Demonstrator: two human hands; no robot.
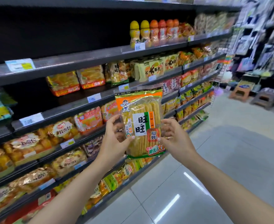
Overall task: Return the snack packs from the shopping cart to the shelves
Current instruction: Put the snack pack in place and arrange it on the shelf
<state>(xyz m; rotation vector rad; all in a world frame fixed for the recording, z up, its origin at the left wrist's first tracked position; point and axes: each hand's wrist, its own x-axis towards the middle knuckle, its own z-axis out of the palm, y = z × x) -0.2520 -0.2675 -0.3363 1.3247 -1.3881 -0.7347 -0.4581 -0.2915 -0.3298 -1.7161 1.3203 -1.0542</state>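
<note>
I hold a clear rice cracker pack (142, 123) upright in front of the shelves, with an orange and green top and a white label in black characters. My left hand (115, 136) grips its left edge, my right hand (173, 138) its right edge. Behind it runs a dark shelf unit (87, 57) with several tiers. Matching rice cracker packs (118, 71) stand on the tier just above the held pack. The shopping cart is out of view.
Bread and cake packs (63, 128) fill the lower tiers at left. Orange and yellow bottles (150, 32) stand on an upper tier, whose left part is bare. A grey tiled aisle floor (222, 159) runs to the right, with low stools (239, 92) and hanging goods beyond.
</note>
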